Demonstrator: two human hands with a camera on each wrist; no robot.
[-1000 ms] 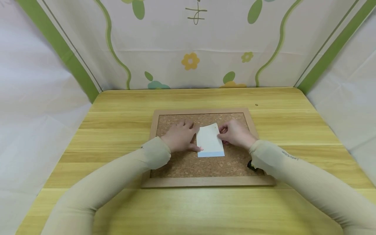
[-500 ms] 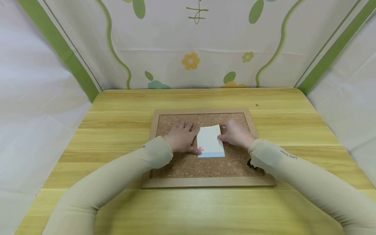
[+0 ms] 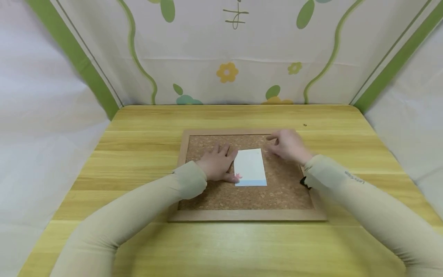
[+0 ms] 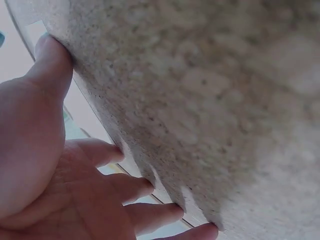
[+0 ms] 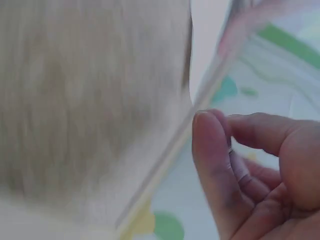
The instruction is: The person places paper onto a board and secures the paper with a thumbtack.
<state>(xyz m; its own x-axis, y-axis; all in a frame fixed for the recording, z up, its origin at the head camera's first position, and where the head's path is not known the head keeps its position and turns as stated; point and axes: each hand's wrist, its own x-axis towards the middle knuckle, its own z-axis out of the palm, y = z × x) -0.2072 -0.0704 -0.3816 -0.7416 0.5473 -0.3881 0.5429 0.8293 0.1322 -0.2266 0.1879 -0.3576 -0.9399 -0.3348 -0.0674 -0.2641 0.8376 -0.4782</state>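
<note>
A small sheet of white paper point(image 3: 248, 163) lies on a wood-framed cork board point(image 3: 283, 194). It has a blue band along its near edge, a pink flower print at its lower left and a tiny mark at its upper right corner. My left hand point(image 3: 217, 164) rests spread on the cork, its thumb on the paper's lower left corner and its index fingertip at the left edge. Just right of the paper, my right hand point(image 3: 288, 145) is above the board, fingers loosely bent and thumb and index apart in the head view. Nothing shows between its fingers.
The board lies on a yellow wood-grain table point(image 3: 221, 246). A white curtain point(image 3: 194, 42) with flower prints and green stripes stands behind and at both sides. A tiny dark speck point(image 3: 305, 125) is on the table beyond the board.
My right hand has let go of the paper's right edge and moved away to the right and back. The paper's upper right corner, raised before, now lies flatter. My left hand keeps its place.
</note>
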